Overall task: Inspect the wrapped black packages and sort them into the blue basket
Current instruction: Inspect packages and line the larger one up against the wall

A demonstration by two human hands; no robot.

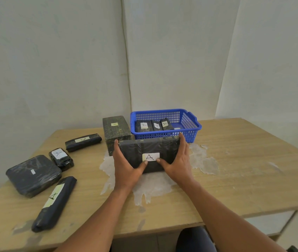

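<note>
Two bare arms reach forward from the bottom edge over the wooden table [235, 160]. Left of them, close to the table's near edge, lies a long thin black package [54, 204] with a pale label marked A.

Next comes the left hand [126, 170] and the right hand [178, 163]. Both hold one flat black package [148, 151] from its two sides. It is tilted up so its top faces the camera. Fingers curl over the far corners and both thumbs press on the front, just under a white label [151, 157] with the letter A. This package is in the middle of the table, over some torn white paper bits [152, 184], and right in front of the blue basket [192, 131].

Off to the left rests a big flat black package [32, 175] with a tiny label. Just behind it sits a small lumpy package [61, 159] marked A, touching or almost touching it. Farther back lies a short dark bar package [83, 142] with a label.

Behind the held package stands a tall dark box [116, 131] with a small yellow label, just beside the basket. Inside the basket stand three small black packages [154, 126], each marked A. White walls [53, 60] are behind it all.
</note>
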